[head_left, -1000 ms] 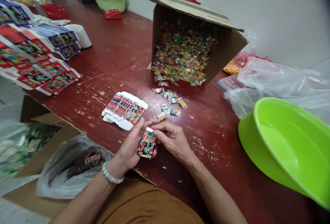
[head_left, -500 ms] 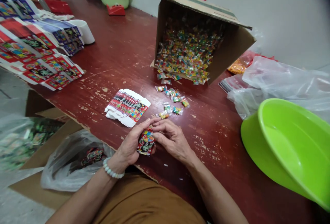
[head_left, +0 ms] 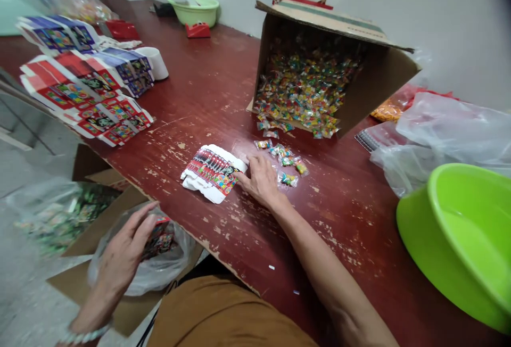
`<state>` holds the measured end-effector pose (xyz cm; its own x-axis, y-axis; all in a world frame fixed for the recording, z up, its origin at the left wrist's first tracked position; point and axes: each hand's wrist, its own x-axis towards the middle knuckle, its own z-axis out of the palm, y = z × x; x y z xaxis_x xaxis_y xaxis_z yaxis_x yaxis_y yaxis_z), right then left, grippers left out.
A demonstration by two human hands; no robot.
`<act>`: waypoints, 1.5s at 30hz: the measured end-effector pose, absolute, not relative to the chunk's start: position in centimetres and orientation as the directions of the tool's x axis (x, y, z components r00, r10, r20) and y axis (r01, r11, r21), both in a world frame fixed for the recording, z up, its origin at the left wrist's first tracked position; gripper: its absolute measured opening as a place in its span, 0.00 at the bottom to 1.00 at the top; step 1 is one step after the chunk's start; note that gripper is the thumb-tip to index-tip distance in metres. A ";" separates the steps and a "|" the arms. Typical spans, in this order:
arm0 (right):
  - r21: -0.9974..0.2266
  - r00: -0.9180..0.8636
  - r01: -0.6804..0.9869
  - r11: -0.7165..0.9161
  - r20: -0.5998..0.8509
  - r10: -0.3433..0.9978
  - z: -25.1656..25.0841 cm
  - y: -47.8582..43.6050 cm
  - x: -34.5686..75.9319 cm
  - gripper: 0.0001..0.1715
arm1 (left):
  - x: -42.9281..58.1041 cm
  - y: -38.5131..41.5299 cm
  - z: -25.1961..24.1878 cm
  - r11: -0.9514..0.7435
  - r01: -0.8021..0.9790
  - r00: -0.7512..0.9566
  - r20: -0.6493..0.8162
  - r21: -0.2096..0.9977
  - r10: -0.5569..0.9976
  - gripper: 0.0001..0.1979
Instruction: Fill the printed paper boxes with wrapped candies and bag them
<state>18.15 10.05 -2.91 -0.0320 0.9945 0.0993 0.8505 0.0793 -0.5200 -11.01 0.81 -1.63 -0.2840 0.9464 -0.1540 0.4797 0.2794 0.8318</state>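
My left hand [head_left: 122,246] hangs past the table edge with its fingers apart, over a clear plastic bag [head_left: 139,267] holding printed packs. A red printed pack [head_left: 162,224] lies just beyond its fingertips. My right hand [head_left: 259,179] rests flat on the red wooden table [head_left: 199,83], holding nothing. It touches the edge of a white-backed printed card [head_left: 211,173]. Small wrapped candies [head_left: 285,163] lie just to its right, and many more spill from a cardboard box [head_left: 307,89] lying on its side.
Stacks of red and blue printed cards [head_left: 83,91] and a white roll [head_left: 155,63] stand at the left. A green basin [head_left: 459,246] and crumpled plastic bag [head_left: 447,134] sit at the right. A red tape dispenser [head_left: 197,30] and pale green basin [head_left: 194,10] stand by the wall.
My hands have separated. The printed pack held between them has left my hands, and my left hand has moved down to the bag. My right hand has moved forward onto the table.
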 end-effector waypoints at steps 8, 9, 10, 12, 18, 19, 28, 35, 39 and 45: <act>-0.529 0.073 0.848 -0.015 0.088 0.993 -4.1 10.5 17.7 0.24 | -11.4 1.1 -1.7 0.234 0.525 -0.346 -0.046 0.818 0.937 0.19; -0.617 0.109 0.786 -0.032 0.087 0.990 -4.0 10.5 17.9 0.21 | -10.3 1.3 -1.3 0.172 0.529 -0.314 0.003 0.831 0.949 0.19; -0.725 0.132 0.688 -0.039 0.072 0.989 -3.9 10.5 18.2 0.18 | -9.2 1.5 -0.8 0.110 0.537 -0.282 0.054 0.836 0.958 0.19; -0.915 0.104 0.402 -0.029 0.015 0.994 -3.3 10.1 18.9 0.15 | -6.9 2.2 0.2 0.019 0.520 -0.228 0.118 0.854 0.966 0.19; -0.993 -0.239 -0.108 -0.046 -0.019 0.971 0.8 6.7 20.4 0.17 | -2.3 4.0 2.1 0.329 -0.068 0.348 -0.287 0.942 0.892 0.25; -0.989 -0.273 -0.134 -0.067 -0.028 0.962 1.3 6.0 20.4 0.17 | -1.7 3.9 2.0 0.443 -0.113 0.509 -0.331 0.889 0.795 0.27; -0.965 -0.310 -0.213 -0.152 -0.081 0.947 1.6 3.1 20.3 0.18 | 1.3 1.8 0.7 0.686 -0.189 0.792 -0.303 0.703 0.529 0.26; -0.945 -0.267 -0.289 -0.152 -0.073 0.961 2.2 2.4 20.3 0.23 | 1.8 1.7 1.7 0.683 -0.200 0.680 -0.402 0.703 0.613 0.14; -0.928 -0.402 -0.279 -0.246 -0.120 0.908 1.7 1.7 20.2 0.26 | 2.3 1.8 1.3 0.640 -0.218 0.578 -0.431 0.737 0.693 0.14; -0.999 -0.031 0.041 -0.024 -0.025 0.999 0.9 1.1 19.7 0.17 | 3.2 1.8 0.7 0.452 -0.151 0.405 -0.362 0.879 0.840 0.20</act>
<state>19.75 1.07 0.86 -0.0309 0.9992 -0.0251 0.0415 -0.0238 -0.9989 3.21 1.81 0.67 0.4045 0.8399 -0.3619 -0.1509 0.4516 0.8794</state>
